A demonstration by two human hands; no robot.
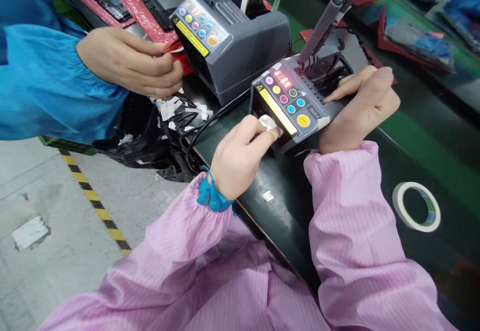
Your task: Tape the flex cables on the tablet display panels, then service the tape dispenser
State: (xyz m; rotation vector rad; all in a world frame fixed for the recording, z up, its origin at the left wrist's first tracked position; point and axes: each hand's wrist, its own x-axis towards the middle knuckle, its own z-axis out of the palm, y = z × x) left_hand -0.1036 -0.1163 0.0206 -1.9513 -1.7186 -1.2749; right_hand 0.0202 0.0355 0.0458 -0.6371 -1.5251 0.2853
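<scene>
A grey tape dispenser [292,103] with lit red digits and coloured buttons stands on the dark green bench, its ribbed arm [318,28] raised. At its front slot, my left hand [240,151] pinches a crumpled piece of white tape [269,123]. My right hand [362,103] lies along the dispenser's right side, its fingers reaching toward the inside behind the panel. Some of those fingertips are hidden, and I see nothing held there. A blue wristband [212,193] circles my left wrist.
A co-worker's hand [131,61] in a blue sleeve is at the left, by a second tape dispenser [240,36]. A white tape roll [399,203] lies at the right. Cables, a black bag [138,136] with tape scraps, and red bubble-wrap pouches [140,11] are nearby.
</scene>
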